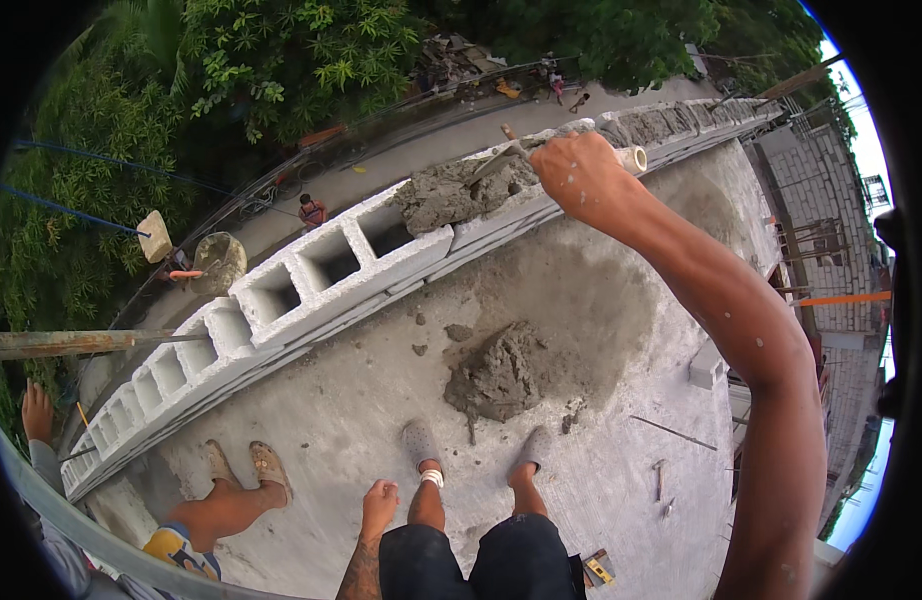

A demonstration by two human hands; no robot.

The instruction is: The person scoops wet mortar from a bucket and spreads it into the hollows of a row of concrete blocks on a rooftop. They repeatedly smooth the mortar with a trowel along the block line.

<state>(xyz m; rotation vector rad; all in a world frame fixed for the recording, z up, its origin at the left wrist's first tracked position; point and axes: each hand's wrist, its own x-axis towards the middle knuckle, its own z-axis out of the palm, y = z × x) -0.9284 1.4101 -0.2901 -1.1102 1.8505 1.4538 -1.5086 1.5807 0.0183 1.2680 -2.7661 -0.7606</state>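
My right hand is wrapped round the handle of a trowel, whose blade meets grey mortar spread along the top course of hollow concrete blocks. The handle's pale end sticks out beside my knuckles. Low in the middle, my left hand hangs by my leg with curled fingers; what it holds, if anything, is too small to make out. A heap of wet mortar lies on the concrete floor ahead of my feet.
A co-worker's legs are at lower left, and another hand shows at the far left. Metal poles cross there. A hammer, rod and level lie rightward. People are on the path below the wall.
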